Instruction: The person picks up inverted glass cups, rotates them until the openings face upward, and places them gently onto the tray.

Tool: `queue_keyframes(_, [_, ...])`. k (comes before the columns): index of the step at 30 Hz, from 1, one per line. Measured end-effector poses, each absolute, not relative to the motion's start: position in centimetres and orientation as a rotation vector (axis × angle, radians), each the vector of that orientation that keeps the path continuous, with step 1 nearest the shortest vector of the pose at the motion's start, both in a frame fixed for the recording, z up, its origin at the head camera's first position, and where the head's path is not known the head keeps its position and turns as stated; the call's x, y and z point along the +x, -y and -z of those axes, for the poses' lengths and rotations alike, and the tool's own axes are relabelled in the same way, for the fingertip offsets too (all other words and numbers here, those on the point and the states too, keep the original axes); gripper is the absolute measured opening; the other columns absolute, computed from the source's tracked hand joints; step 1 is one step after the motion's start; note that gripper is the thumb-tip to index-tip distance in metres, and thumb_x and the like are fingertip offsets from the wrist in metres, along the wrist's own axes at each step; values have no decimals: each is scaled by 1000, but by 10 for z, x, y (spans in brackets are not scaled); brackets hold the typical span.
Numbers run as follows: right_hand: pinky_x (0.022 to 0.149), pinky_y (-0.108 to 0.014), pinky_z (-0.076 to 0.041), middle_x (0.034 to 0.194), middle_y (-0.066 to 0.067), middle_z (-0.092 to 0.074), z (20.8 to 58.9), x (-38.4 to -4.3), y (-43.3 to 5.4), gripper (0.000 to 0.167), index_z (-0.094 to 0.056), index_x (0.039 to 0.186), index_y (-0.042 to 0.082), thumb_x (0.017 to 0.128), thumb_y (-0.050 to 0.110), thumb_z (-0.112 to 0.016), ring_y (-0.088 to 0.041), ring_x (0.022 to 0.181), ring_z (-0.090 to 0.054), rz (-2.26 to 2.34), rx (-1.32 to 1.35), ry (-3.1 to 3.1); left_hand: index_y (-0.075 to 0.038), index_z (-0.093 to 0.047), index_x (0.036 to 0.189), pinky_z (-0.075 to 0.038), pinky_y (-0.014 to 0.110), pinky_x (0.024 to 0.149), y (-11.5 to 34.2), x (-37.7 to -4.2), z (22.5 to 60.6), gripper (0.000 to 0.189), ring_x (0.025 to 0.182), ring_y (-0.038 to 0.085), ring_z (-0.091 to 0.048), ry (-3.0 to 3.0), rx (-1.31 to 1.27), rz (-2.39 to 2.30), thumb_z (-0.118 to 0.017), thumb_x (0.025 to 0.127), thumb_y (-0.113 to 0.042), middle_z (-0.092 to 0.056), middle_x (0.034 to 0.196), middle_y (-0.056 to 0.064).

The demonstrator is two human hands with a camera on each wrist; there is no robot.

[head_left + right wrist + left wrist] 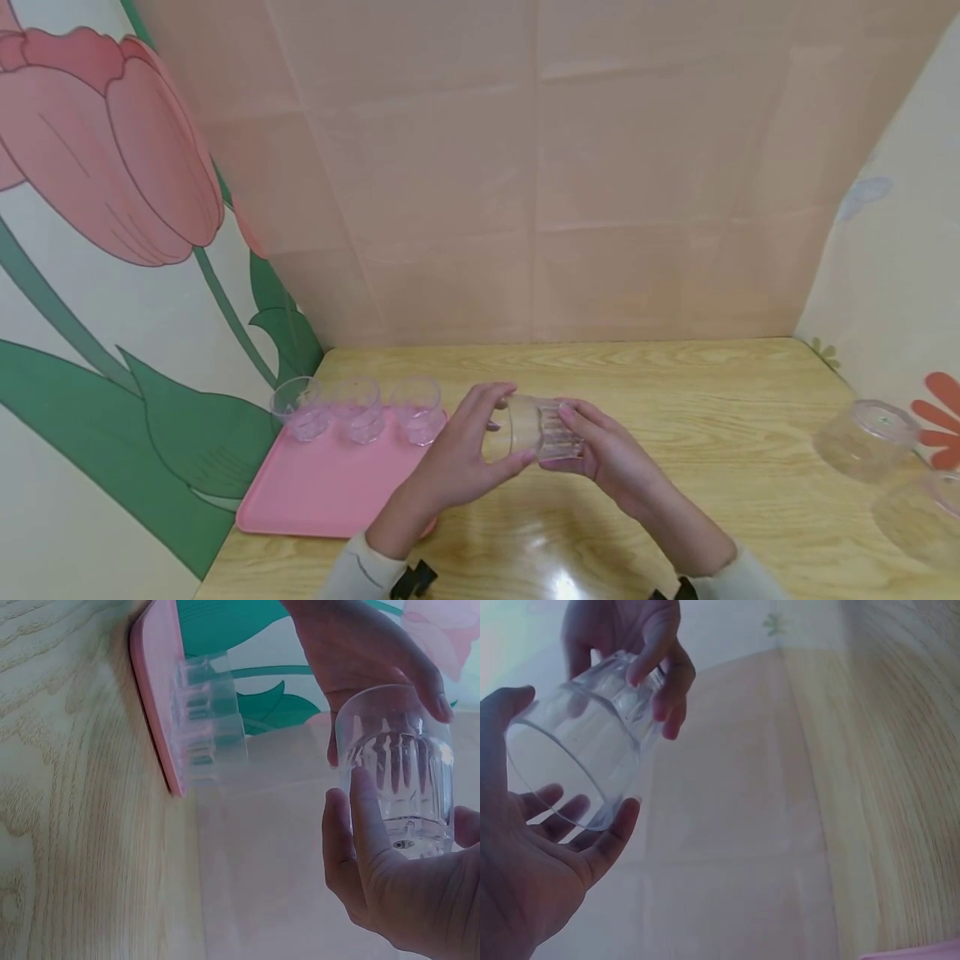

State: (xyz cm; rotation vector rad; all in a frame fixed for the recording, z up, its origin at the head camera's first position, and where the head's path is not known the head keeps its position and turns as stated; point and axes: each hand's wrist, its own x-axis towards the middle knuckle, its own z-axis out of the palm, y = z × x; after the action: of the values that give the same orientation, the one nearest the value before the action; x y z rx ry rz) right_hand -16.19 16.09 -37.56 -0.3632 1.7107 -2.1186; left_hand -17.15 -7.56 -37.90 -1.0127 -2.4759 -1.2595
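A clear fluted drinking glass (527,427) is held on its side above the table, its mouth toward the left and its base toward the right. My left hand (467,458) holds it at the rim, thumb on one side and fingers on the other, as the left wrist view shows. My right hand (617,465) grips the fluted lower part near the base. In the right wrist view the glass (405,776) looks see-through, with nothing visible inside it.
On the left, a pink tray (315,504) bears a row of three clear glasses (363,421) along its far side. Two upside-down clear glasses, one farther back (862,446) and one nearer (918,521), stand at the right of the wooden table (705,417). Walls enclose the back and sides.
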Motion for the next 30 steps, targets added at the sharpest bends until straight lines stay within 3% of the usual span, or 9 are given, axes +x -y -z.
queue_keyframes(15, [95,-37,-56,120,-7,-63,375,-164,-164,66,-27,150,-10,109,39,-42,-18,105,-68,2000,-367,-1811,-21,-38,153,-55,30,89,77,-172,374,76,121,19,-54,2493,-1028,1100,-70,90,-48,-47,145,1])
queue_keyframes(24, [102,-38,-52,146,-26,-46,368,-162,-170,68,-25,156,-2,108,43,-43,-29,124,-59,1874,-327,-1986,-21,-38,153,-55,31,91,83,-169,369,76,122,18,-53,2512,-997,1050,-72,89,-46,-46,147,2])
queue_keyframes(30, [104,-42,-51,151,-28,-40,366,-163,-176,66,-29,155,-1,107,41,-46,-35,125,-58,1864,-331,-2033,-22,-39,153,-55,33,91,88,-167,367,76,123,17,-53,2534,-974,1010,-71,89,-46,-47,148,1])
